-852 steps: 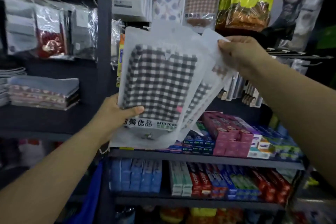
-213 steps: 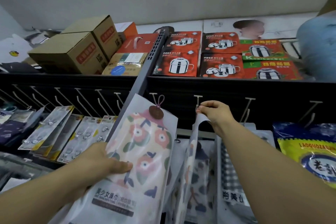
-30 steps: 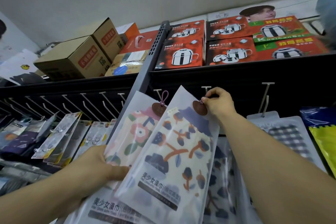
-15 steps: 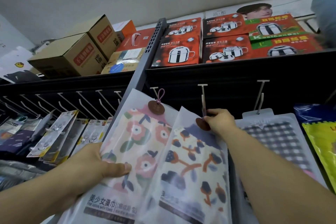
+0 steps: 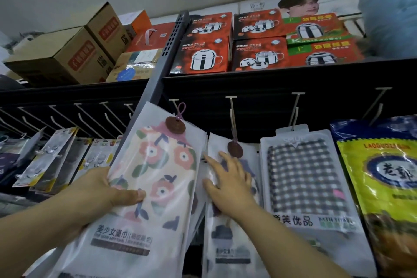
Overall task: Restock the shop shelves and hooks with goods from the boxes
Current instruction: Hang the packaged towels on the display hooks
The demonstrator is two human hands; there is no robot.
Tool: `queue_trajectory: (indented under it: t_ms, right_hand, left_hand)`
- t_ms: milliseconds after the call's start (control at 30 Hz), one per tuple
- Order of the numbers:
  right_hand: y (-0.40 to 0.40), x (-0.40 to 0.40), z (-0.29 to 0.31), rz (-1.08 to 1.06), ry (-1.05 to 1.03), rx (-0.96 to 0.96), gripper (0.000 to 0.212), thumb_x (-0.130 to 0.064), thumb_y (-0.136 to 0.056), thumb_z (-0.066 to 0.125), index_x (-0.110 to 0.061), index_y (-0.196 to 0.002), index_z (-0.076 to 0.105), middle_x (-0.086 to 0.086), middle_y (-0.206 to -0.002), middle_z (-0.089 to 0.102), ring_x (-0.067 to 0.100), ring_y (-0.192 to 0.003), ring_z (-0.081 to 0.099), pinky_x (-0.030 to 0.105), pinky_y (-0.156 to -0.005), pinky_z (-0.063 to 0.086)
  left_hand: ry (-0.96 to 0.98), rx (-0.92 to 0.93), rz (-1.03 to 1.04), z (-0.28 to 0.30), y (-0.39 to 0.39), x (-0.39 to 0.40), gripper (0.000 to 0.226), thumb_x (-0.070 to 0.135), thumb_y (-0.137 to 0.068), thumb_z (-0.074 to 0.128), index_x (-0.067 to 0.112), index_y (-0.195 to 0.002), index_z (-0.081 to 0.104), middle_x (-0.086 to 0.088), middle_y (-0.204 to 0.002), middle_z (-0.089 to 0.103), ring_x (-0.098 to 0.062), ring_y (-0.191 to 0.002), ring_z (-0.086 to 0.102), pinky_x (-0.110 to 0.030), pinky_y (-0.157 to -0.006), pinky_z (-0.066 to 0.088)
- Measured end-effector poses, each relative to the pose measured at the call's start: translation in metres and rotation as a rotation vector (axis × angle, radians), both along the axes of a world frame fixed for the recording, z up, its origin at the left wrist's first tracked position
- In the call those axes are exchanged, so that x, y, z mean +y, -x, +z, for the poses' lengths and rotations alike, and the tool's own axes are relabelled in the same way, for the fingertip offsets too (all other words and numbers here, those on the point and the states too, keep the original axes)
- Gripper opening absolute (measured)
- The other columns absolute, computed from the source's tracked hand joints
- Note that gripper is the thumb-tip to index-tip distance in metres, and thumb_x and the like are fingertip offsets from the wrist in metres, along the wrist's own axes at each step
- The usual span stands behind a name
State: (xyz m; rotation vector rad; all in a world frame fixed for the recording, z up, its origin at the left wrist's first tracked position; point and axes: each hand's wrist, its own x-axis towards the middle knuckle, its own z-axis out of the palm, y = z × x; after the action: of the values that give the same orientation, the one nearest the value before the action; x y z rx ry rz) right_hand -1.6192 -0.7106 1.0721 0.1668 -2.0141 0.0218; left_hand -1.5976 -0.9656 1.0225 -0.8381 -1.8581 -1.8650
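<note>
- Your left hand [image 5: 99, 189] grips the floral towel pack [image 5: 144, 187] at about 9 o'clock on its edge, thumb pressed across the front and fingers curled behind it.
- That pack is tilted, its top leaning toward 1 o'clock, with a brown button tag and a pink loop [image 5: 180, 110] at the top; the loop sits just beside a wall hook [image 5: 174, 102], and you cannot tell whether it is on the hook.
- Your right hand [image 5: 228, 183] lies flat with fingers spread and straight on the dark-flowered towel pack [image 5: 228, 239], gripping nothing.
- This second pack hangs from the hook [image 5: 232, 115] at 12 o'clock above your right hand, its brown tag [image 5: 235, 149] just beyond your fingertips.
- At 3 o'clock from it hangs a checked towel pack [image 5: 306, 183], and further toward 3 o'clock a yellow and blue bag [image 5: 383, 183].
- At 9 o'clock of your left hand, small carded goods [image 5: 52, 156] hang below a row of bare hooks [image 5: 90, 117].
- On the top shelf [image 5: 248, 79] at 12 o'clock stand red pot boxes [image 5: 203, 56], with brown cartons [image 5: 67, 56] toward 10 o'clock.
</note>
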Motion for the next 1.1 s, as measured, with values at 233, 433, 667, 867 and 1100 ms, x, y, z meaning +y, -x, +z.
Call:
queue_trajectory:
  t_ms: [233, 433, 667, 867, 1100]
  right_hand:
    - [0.017, 0.013, -0.005, -0.023, 0.155, -0.199, 0.05, -0.028, -0.101, 0.029, -0.035, -0.15, 0.02, -0.011, -0.16, 0.006, 0.017, -0.148, 0.001, 0.041, -0.118, 0.009]
    - [-0.002, -0.004, -0.004, 0.454, 0.556, -0.124, 0.043, -0.033, -0.103, 0.03, -0.02, -0.143, 0.038, 0.001, -0.147, 0.041, 0.02, -0.132, 0.04, 0.028, -0.104, 0.032]
    - [-0.024, -0.02, 0.043, 0.592, 0.686, -0.167, 0.033, -0.027, -0.094, 0.056, -0.016, -0.125, 0.059, 0.004, -0.119, 0.061, 0.02, -0.104, 0.06, 0.03, -0.093, 0.048]
    - [-0.024, -0.019, 0.046, 0.776, 0.802, -0.183, 0.011, -0.015, -0.089, 0.066, -0.013, -0.078, 0.069, 0.007, -0.079, 0.069, 0.018, -0.068, 0.063, 0.027, -0.064, 0.054]
    - [-0.033, -0.025, 0.042, 0.611, 0.674, -0.048, 0.017, -0.033, -0.093, 0.059, -0.021, -0.104, 0.056, -0.01, -0.097, 0.059, 0.009, -0.088, 0.058, 0.022, -0.068, 0.046]
  left_hand:
    - [-0.008, -0.059, -0.115, -0.013, -0.009, -0.014, 0.063, 0.021, -0.03, 0.097, 0.003, -0.086, 0.075, -0.025, -0.086, 0.073, -0.043, -0.071, 0.07, -0.044, -0.062, 0.058]
    - [-0.026, -0.08, -0.081, -0.022, -0.01, -0.018, 0.026, -0.001, -0.074, 0.072, 0.0, -0.1, 0.07, -0.023, -0.089, 0.073, -0.042, -0.075, 0.071, -0.048, -0.08, 0.053]
    - [-0.051, -0.094, -0.091, -0.019, -0.007, -0.016, 0.037, 0.0, -0.069, 0.072, -0.002, -0.105, 0.065, -0.028, -0.091, 0.071, -0.047, -0.08, 0.069, -0.054, -0.086, 0.051]
    - [-0.039, -0.063, -0.105, -0.019, -0.004, -0.017, 0.043, 0.003, -0.06, 0.081, -0.004, -0.1, 0.068, -0.027, -0.09, 0.071, -0.044, -0.077, 0.07, -0.051, -0.084, 0.052]
    - [-0.027, -0.044, -0.087, -0.019, -0.001, -0.015, 0.024, -0.001, -0.076, 0.069, -0.005, -0.099, 0.066, -0.028, -0.086, 0.071, -0.041, -0.07, 0.071, -0.04, -0.066, 0.055]
